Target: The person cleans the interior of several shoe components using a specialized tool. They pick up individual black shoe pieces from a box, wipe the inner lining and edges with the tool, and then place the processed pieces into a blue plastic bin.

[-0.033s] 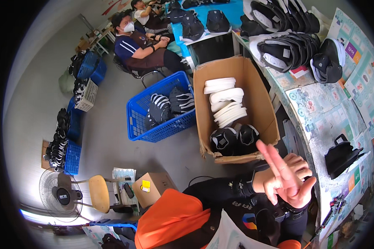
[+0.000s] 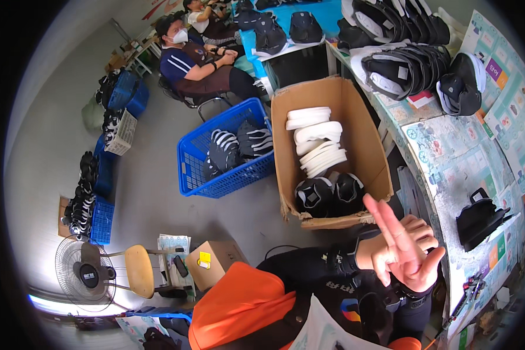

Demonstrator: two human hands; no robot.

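Observation:
Both my hands are together in front of me, touching, between the cardboard box and the worktable. My right hand [image 2: 413, 270] has its palm turned up, with two fingers stretched toward the box corner and the thumb apart; nothing lies in it. From the left, my left hand [image 2: 367, 253] passes behind it, mostly hidden, its curled fingers seeming to wrap around the right one. Nearest is the cardboard box [image 2: 364, 116], holding white padded pieces [image 2: 315, 137] and black shoe uppers [image 2: 329, 195]. A folded black piece [image 2: 481, 221] rests on the worktable [image 2: 443, 157] at right.
Left of the box stands a blue basket [image 2: 201, 188] of black-and-white shoe uppers. A seated person [image 2: 195, 70] in a mask is beyond it. Stacked uppers [image 2: 405, 73] cover the table's far end. A fan [image 2: 87, 274], chair [image 2: 139, 272] and small carton [image 2: 219, 265] are at lower left.

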